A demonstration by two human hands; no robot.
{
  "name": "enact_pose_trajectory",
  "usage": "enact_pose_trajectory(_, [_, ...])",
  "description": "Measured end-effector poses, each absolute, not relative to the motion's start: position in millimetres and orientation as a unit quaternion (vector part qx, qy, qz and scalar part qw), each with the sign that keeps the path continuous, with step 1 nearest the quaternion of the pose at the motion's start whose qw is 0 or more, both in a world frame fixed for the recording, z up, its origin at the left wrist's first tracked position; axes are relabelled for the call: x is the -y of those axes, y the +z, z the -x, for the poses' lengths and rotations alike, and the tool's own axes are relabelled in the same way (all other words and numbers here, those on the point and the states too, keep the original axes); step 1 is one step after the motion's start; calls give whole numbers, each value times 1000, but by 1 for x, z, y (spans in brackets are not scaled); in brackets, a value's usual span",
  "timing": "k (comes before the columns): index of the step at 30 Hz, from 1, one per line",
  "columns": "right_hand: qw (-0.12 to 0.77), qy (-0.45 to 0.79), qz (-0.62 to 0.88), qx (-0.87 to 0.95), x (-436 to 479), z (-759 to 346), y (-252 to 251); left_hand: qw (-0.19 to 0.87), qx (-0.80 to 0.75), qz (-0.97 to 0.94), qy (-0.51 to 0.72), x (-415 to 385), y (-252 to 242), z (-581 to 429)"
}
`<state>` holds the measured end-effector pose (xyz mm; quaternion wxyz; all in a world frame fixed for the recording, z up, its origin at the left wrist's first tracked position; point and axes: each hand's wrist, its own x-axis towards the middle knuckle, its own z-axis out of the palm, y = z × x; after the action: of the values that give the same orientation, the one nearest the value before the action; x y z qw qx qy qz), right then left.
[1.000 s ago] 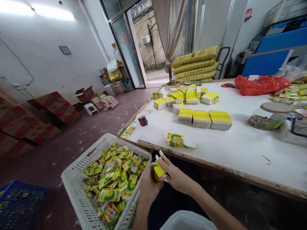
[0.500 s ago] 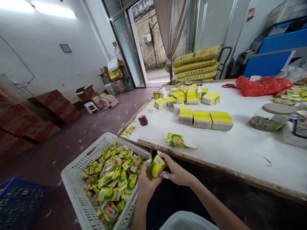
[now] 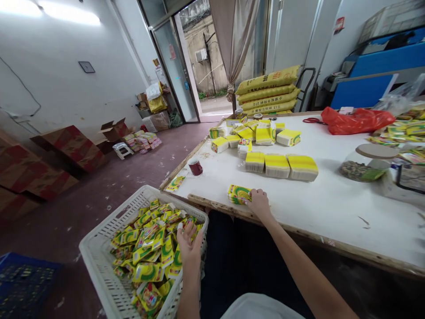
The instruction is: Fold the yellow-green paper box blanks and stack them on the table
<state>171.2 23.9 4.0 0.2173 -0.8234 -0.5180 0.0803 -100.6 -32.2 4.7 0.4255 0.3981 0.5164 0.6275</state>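
Note:
My left hand (image 3: 190, 241) is over the right edge of a white plastic basket (image 3: 113, 283), fingers apart with nothing in them. A white cover sits on one fingertip. Inside the basket lies a heap of small yellow-and-green printed packets (image 3: 149, 271). On the near edge of the table my right hand (image 3: 259, 204) has its fingers closed on the right end of a small stack of yellow printed cards (image 3: 238, 194). Its fingers partly hide that end, so I cannot tell how many cards they pinch.
The white table (image 3: 332, 212) carries rows of yellow card stacks (image 3: 277, 166), a dark red mug (image 3: 195, 167), a glass jar (image 3: 357, 168) and a red plastic bag (image 3: 357, 120). A blue crate (image 3: 26, 283) stands on the floor at left. Yellow sacks (image 3: 267, 95) are piled beyond the table.
The packet held between both hands is no longer in them. My left hand has moved left over the basket and opened; my right hand has reached up to the card stack on the table.

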Motion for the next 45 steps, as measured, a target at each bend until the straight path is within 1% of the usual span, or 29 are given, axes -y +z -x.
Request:
enact_pose_trajectory(7, [225, 60, 847, 478, -17, -166, 5, 437, -514, -411, 613, 31, 1, 107])
enact_pose_trajectory(11, [241, 72, 843, 474, -17, -167, 8, 457, -516, -407, 599, 33, 0, 104])
enact_pose_trajectory(14, [270, 99, 829, 480, -19, -169, 13, 468, -513, -412, 590, 35, -3, 101])
enact_pose_trajectory(18, [331, 153, 789, 495, -11, -165, 26, 497, -495, -415, 580, 36, -9, 95])
enact_pose_trajectory(22, [389, 249, 667, 585, 16, -131, 40, 547, -412, -374, 625, 42, -6, 81])
enact_pose_trajectory(24, [392, 318, 582, 638, 35, -102, 43, 576, -366, -331, 652, 47, 1, 76])
enact_pose_trajectory(26, [386, 390, 506, 666, 53, -74, 43, 591, -356, -289, 664, 52, 12, 75])
enact_pose_trajectory(27, [392, 425, 474, 664, 61, -63, 43, 591, -359, -272, 670, 54, 18, 77])
enact_pose_trajectory(30, [452, 571, 345, 592, 78, -41, 42, 577, -339, -248, 700, 56, 34, 83])
enact_pose_trajectory(32, [476, 606, 310, 557, 84, -35, 40, 561, -317, -254, 721, 54, 39, 87])
enact_pose_trajectory(34, [467, 578, 351, 570, 86, -32, 38, 541, -335, -269, 723, 52, 38, 88])
enact_pose_trajectory(37, [458, 500, 444, 586, 84, -30, 33, 515, -419, -293, 688, 54, 28, 85])
enact_pose_trajectory(40, [459, 357, 512, 632, 82, -32, 32, 475, -501, -353, 631, 63, 12, 77])
enact_pose_trajectory(42, [444, 279, 519, 675, 81, -35, 33, 444, -526, -389, 612, 68, 3, 71])
enact_pose_trajectory(43, [440, 267, 515, 686, 80, -37, 33, 438, -525, -393, 615, 70, 0, 68])
enact_pose_trajectory(44, [444, 279, 507, 684, 79, -40, 34, 445, -512, -388, 624, 71, -1, 65])
enact_pose_trajectory(45, [454, 319, 493, 671, 77, -43, 34, 462, -489, -375, 637, 70, -1, 63])
